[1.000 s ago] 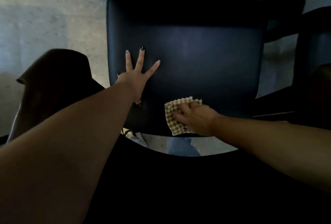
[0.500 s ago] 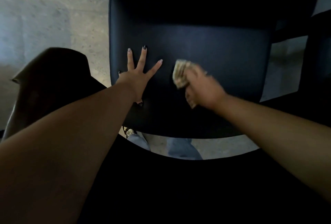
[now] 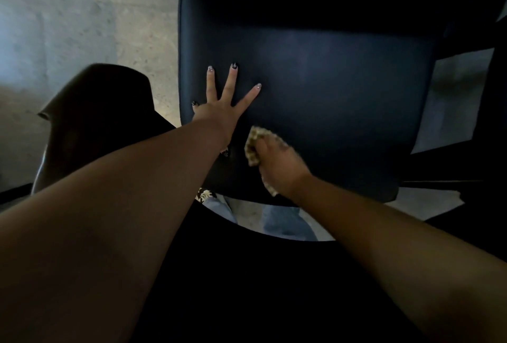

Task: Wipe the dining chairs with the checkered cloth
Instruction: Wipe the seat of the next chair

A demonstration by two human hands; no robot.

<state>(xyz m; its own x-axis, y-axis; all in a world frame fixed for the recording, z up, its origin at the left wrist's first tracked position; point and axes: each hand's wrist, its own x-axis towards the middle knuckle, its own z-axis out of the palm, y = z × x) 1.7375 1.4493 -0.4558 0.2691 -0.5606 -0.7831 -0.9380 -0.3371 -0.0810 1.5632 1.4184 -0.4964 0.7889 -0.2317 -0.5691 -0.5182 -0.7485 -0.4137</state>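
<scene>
Since half a second ago the right hand [image 3: 277, 164] has drawn the checkered cloth [image 3: 253, 145] back from the middle of the seat toward its near edge, closer to the person's legs. The hand is blurred; it seems to lie over the bunched cloth with fingers curled around it, pressing it onto the dark chair seat [image 3: 329, 81], with cloth showing at the fingertips and beneath the wrist. Just beside it, slightly farther in, the left hand [image 3: 222, 109] has not shifted: it rests flat on the seat near the left edge, fingers straight and spread wide, holding nothing. Beyond lies the pale floor [image 3: 82, 13].
</scene>
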